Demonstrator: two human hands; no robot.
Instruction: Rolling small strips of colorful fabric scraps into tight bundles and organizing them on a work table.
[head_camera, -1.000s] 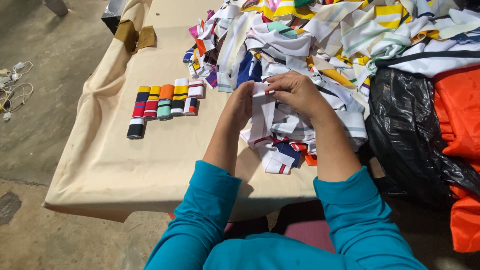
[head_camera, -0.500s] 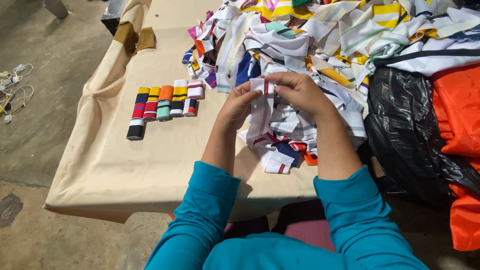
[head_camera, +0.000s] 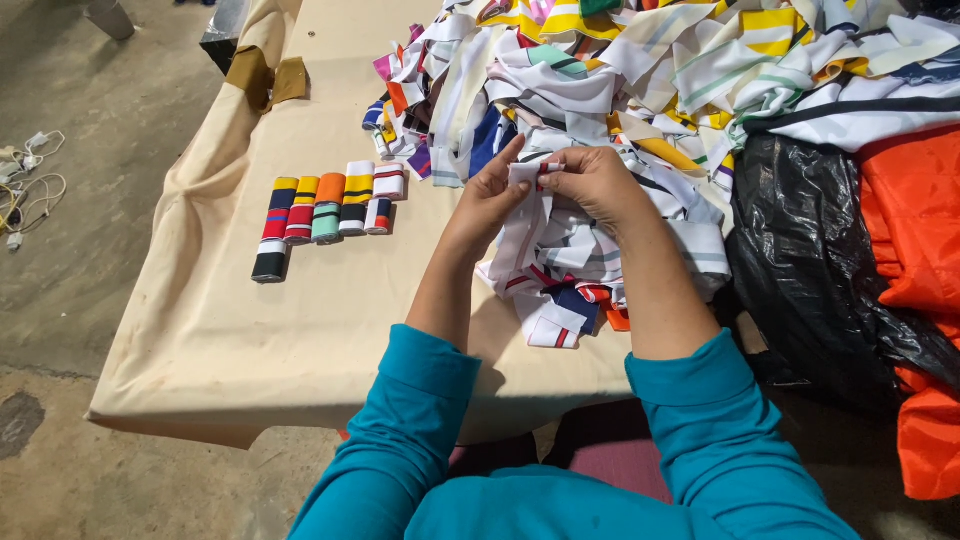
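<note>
Both hands, left hand (head_camera: 497, 190) and right hand (head_camera: 590, 180), pinch-closed on a white strip (head_camera: 527, 178); advise keeping edges aligned and tension even while rolling.

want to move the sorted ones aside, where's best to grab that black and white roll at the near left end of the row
Probably across the middle of the black and white roll, fingers on its two long sides, coming straight down from above. It lies flat on the tan cloth, with bare cloth on its left and near sides; only its far end meets the next roll.
</note>
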